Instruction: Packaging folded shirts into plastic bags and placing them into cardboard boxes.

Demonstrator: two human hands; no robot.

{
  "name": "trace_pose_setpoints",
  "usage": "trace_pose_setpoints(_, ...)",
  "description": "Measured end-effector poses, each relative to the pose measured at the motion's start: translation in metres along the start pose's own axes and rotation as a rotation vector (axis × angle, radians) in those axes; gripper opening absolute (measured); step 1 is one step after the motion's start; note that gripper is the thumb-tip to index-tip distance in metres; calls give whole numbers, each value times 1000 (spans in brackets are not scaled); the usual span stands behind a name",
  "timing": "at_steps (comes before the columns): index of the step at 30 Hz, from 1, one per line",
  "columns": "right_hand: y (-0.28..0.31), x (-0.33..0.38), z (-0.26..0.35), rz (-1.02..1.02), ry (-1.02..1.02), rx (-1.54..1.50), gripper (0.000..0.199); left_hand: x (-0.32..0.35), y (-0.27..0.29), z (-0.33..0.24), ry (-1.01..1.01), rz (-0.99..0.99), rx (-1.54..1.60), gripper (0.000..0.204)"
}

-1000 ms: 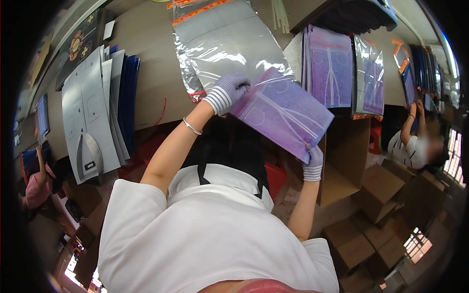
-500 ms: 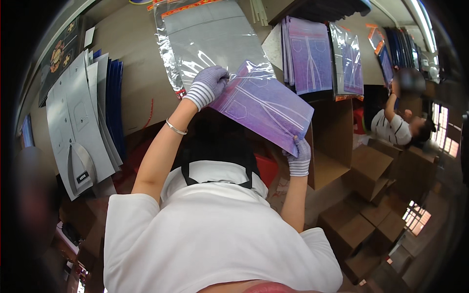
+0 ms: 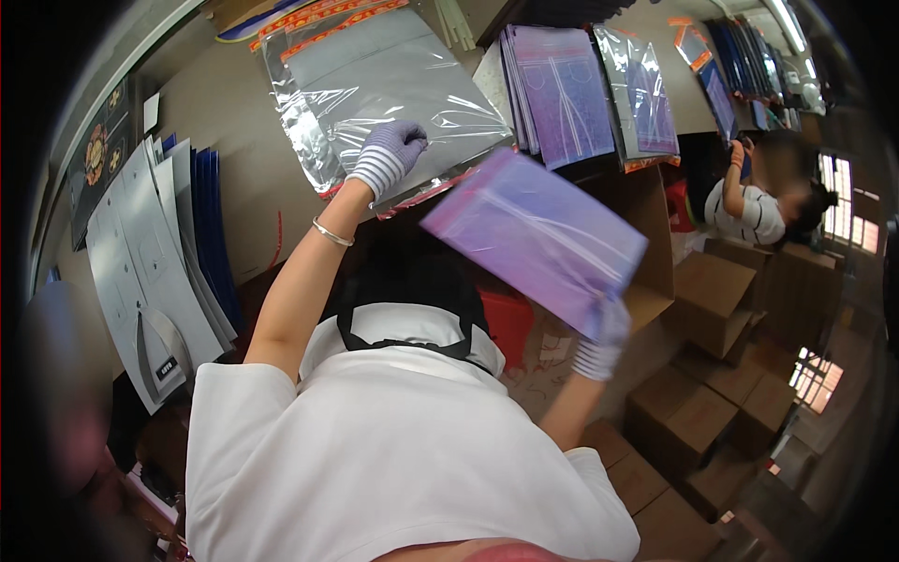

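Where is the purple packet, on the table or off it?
Off it: the right hand holds the purple packet by its lower corner, out past the front edge of the table.

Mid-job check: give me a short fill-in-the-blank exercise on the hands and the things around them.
1. The purple jeans-print panel is held by the person's ____ hand.
2. The left hand, wearing a striped ____, overlaps the shiny grey packet in this view.
3. The silvery bangle circles the person's ____ wrist.
4. The brown boxes at the picture's right are made of ____.

Missing words, in order: right; glove; left; cardboard.
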State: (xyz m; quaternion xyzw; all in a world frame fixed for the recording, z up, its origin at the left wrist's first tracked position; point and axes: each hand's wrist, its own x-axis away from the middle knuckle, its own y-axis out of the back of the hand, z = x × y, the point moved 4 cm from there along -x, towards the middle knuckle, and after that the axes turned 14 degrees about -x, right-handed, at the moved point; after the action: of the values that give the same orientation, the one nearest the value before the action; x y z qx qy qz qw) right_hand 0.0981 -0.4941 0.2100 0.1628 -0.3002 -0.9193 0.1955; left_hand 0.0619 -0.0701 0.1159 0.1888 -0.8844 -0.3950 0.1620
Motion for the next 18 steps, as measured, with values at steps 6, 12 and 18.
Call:
trace_pose_setpoints(6, -9, 2, 79, -502, -174, -93, 20, -8, -18, 1, 106, -44, 225, 19)
trace_pose_setpoints(12, -125, 19, 87, -269, -207, -170, 22, -22, -22, -28, 72, -141, 238, 18)
trace_pose_setpoints(18, -140, 30, 87, -95, -429, -479, 25, -11, -10, -34, 2, -180, 99, 14)
